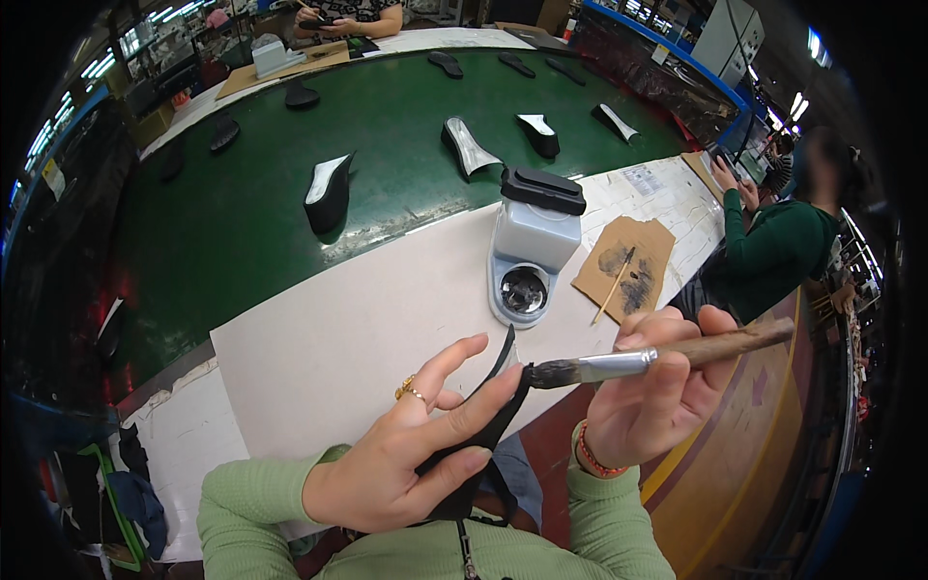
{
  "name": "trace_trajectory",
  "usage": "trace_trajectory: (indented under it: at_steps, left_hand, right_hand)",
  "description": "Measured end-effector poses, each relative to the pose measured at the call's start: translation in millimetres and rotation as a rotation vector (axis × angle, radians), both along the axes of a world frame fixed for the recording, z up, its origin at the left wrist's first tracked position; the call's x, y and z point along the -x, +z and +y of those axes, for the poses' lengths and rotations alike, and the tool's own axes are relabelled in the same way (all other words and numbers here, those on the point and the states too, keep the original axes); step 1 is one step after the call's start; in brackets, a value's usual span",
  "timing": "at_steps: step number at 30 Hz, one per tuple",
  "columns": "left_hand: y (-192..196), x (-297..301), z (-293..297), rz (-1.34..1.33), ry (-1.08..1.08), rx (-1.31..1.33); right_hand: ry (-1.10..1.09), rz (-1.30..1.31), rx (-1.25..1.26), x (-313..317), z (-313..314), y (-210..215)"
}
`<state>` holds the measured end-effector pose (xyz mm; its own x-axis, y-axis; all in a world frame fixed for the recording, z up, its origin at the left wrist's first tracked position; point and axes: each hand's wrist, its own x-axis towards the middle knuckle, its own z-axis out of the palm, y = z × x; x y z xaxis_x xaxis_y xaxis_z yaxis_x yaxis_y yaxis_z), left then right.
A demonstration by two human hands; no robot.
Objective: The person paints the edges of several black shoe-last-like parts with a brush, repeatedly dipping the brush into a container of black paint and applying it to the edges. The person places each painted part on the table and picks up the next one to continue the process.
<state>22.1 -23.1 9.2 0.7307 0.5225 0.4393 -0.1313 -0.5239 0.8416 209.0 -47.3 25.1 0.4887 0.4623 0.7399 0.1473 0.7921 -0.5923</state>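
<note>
Left hand (387,464) grips the black strap (480,425); right hand (643,401) holds the brush (619,364): stroke lightly along its edge.

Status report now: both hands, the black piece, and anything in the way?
Left hand holds black strip. Right hand grips brush, bristles on strip. Glue dispenser ahead, apart.

One head-worn fisheye view – looking steeply down, close over the worktable (319,338).

Green conveyor belt (242,203) (white workbench (338,329) alongside)
</note>
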Motion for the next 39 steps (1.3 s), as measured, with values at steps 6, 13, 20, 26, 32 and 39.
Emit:
trace_trajectory:
  at_steps: [6,13,20,26,32,39]
  left_hand:
    - [-1.6,0.3,-3.7,0.018,0.021,0.043]
    - [-1.5,3.9,-2.0,0.024,0.023,0.011]
    - [-0.5,3.7,-4.8,0.016,0.013,0.048]
    - [2.1,4.6,-3.9,0.045,0.037,0.003]
    - [1.3,6.5,-4.1,0.028,0.033,0.0]
    - [-1.4,7.7,-6.3,0.019,0.002,0.035]
  right_hand:
    - [-0.067,-0.027,-0.02,-1.9,-0.2,1.9]
    - [0.014,0.052,0.013,-0.3,-5.6,4.3]
    - [-0.054,-0.002,0.017,2.6,-1.7,3.9]
    - [0.045,0.08,0.018,-0.5,-4.3,7.3]
    - [0.058,0.058,0.064,4.8,-5.8,4.9]
    - [-0.081,-0.024,-0.03,4.8,-1.4,4.4]
